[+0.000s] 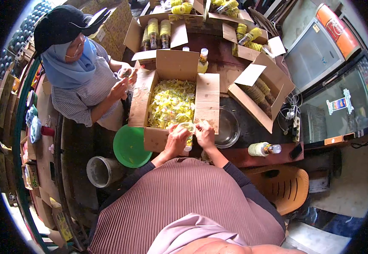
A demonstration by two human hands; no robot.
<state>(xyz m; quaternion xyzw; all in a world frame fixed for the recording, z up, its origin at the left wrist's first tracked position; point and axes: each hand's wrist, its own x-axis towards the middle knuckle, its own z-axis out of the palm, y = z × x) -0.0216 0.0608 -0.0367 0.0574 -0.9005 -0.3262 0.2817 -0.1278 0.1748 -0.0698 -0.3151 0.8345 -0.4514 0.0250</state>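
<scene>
An open cardboard box [163, 134] stands in front of me, filled with a loose heap of small yellow and white printed plastic pieces [172, 103]. At its near edge my left hand [176, 139] is closed round a clear plastic cup [187, 126] with its round rim up. Beside that rim my right hand [205, 133] pinches its fingers together; what lies between them is too small to make out. Below the cup, between my hands, shows a clear and yellow piece [189, 143], partly hidden by my left hand.
At the left a co-worker [86, 84] handles a clear item. A green basin [130, 146] and a grey bucket [101, 171] stand at the left. Right of the box are a metal bowl [230, 127], a box of stacked cups [258, 91], a lying cup stack [262, 149] and an orange chair [287, 186].
</scene>
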